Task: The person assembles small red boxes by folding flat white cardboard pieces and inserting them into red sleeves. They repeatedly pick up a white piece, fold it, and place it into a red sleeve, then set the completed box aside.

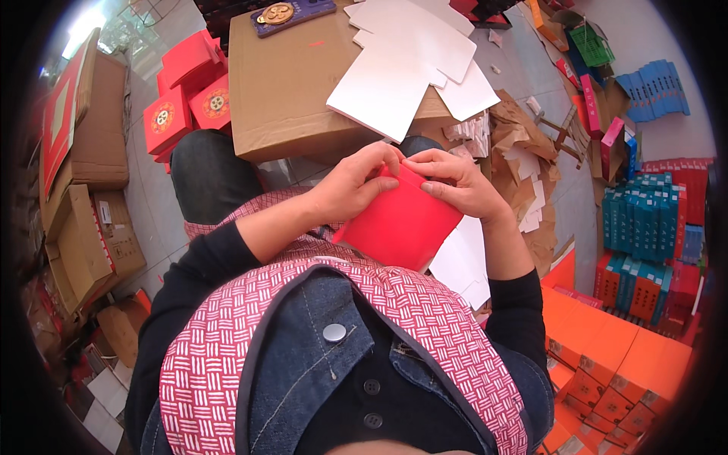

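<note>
A plain red paper box (400, 226) rests against my lap, tilted toward me. My left hand (356, 182) pinches its far edge, thumb on the near face and fingers curled behind. Close beside it, my right hand (464, 183) grips the same edge with its thumb pressed on the red surface. The fingertips of both hands nearly meet at the top of the box. What lies behind the box is hidden.
Ahead stands a large brown carton (288, 91) bearing white sheets (409, 57) and a phone (294, 14). Red boxes (168, 120) are piled left of it. Orange boxes (607, 341) and teal boxes (641, 216) are stacked to my right. An opened carton (80, 250) lies left.
</note>
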`<state>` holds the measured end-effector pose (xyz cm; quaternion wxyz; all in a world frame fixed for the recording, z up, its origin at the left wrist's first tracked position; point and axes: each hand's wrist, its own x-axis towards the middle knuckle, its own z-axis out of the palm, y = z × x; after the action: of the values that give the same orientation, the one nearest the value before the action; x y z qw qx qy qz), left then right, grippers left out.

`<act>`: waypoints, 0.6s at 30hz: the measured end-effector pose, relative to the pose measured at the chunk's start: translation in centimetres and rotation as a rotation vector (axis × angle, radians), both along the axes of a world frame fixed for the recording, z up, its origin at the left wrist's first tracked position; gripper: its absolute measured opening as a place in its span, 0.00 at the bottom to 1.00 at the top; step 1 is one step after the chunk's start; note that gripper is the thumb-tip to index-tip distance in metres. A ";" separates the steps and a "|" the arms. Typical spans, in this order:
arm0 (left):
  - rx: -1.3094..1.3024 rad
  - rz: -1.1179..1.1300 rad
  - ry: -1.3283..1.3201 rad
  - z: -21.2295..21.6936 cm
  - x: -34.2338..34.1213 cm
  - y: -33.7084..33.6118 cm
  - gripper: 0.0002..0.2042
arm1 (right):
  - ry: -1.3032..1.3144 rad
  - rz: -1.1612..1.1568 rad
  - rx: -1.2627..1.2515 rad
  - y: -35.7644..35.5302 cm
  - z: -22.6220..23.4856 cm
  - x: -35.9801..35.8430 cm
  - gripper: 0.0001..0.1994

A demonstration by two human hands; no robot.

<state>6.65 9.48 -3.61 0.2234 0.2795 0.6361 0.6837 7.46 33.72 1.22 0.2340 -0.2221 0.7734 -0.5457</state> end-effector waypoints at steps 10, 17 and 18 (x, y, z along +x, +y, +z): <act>0.062 0.034 -0.030 0.0 0.6 0.0 0.10 | 0.143 0.018 0.061 -0.4 0.5 1.4 0.18; 0.127 0.126 -0.061 -1.3 0.3 0.0 0.06 | 0.225 -0.227 0.034 -0.2 -0.1 3.9 0.22; 0.136 0.151 -0.074 -1.6 0.2 -0.1 0.05 | 0.267 -0.340 0.074 -0.6 -0.2 4.7 0.24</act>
<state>6.84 9.40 -5.23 0.1752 0.2197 0.5989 0.7499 12.15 33.12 0.97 0.0420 -0.1502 0.8433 -0.5143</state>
